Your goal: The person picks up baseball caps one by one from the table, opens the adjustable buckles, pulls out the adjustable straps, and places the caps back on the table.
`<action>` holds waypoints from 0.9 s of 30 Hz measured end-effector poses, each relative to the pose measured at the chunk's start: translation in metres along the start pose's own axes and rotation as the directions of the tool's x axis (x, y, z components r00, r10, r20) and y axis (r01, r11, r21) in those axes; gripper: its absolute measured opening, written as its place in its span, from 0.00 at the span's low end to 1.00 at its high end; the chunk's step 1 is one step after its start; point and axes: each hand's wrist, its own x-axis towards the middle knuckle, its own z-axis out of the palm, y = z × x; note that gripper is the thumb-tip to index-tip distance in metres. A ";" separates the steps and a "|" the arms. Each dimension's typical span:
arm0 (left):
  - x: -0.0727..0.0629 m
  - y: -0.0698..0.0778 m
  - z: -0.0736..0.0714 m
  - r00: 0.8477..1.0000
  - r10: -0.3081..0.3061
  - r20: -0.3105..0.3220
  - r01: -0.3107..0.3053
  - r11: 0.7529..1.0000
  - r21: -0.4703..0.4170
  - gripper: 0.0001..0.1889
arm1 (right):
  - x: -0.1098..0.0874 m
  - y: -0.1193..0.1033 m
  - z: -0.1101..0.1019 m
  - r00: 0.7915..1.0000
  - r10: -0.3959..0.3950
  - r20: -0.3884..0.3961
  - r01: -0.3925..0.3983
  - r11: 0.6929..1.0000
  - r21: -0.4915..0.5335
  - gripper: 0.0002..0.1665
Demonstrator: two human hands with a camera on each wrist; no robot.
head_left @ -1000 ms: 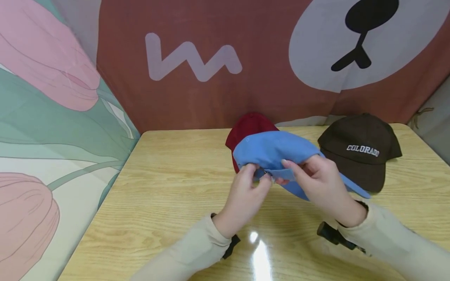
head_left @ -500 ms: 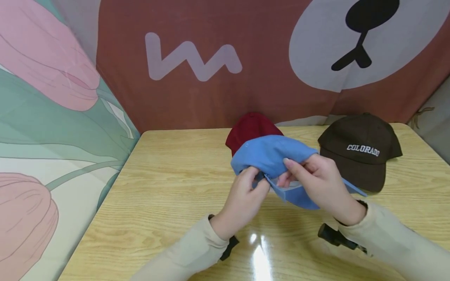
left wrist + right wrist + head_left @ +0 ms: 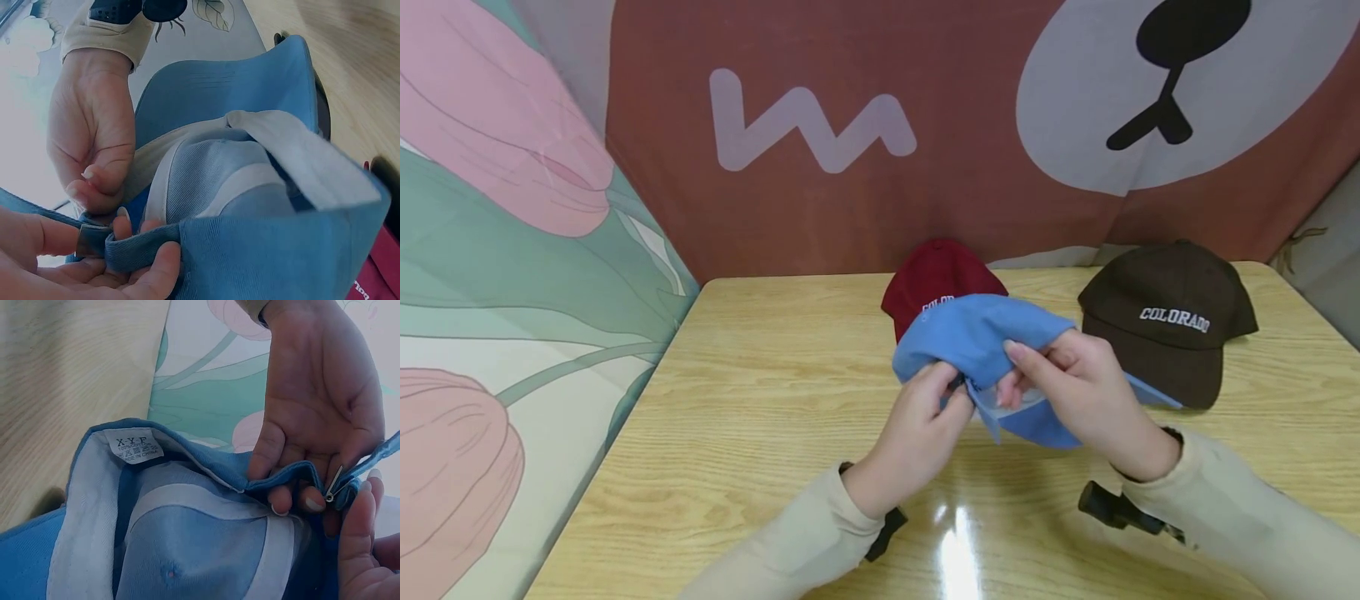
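Observation:
A blue baseball cap (image 3: 977, 333) is held above the table, its inside and pale sweatband showing in both wrist views. At the back opening, my left hand (image 3: 917, 425) pinches the strap (image 3: 147, 247) beside a small metal buckle (image 3: 334, 487). My right hand (image 3: 1075, 383) grips the cap's edge from the other side, thumb on the fabric and other fingers curled below. The strap's loose end (image 3: 987, 412) hangs down between the hands. A white label (image 3: 136, 445) is sewn inside the cap. Fingers partly hide the buckle in the head view.
Behind the blue cap stands a red cap (image 3: 940, 265), partly covered by it. A dark brown cap (image 3: 1165, 308) with white COLORADO lettering sits to the right on the wooden table (image 3: 760, 400). Printed cloth (image 3: 820, 208) hangs along the back.
The blue cap has dropped slightly, baring part of the red cap's lettering. The strap end, earlier stretched across towards my right fingers, has swung down and hangs loose by my left fingers.

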 end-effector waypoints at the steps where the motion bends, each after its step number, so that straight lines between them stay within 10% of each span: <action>1: 0.000 0.000 0.000 1.000 0.000 -0.005 0.000 1.000 0.005 0.07 | 0.000 0.000 0.000 1.000 0.009 0.000 -0.009 1.000 -0.002 0.10; 20: -0.004 -0.007 0.001 0.989 0.099 -0.111 -0.102 0.995 -0.015 0.07 | -0.001 -0.001 0.001 0.997 0.065 0.039 -0.069 0.993 0.096 0.08; 27: -0.003 -0.002 -0.002 0.995 -0.023 -0.099 0.018 0.998 -0.054 0.05 | 0.002 -0.002 0.002 0.992 0.126 0.015 -0.126 0.975 0.185 0.10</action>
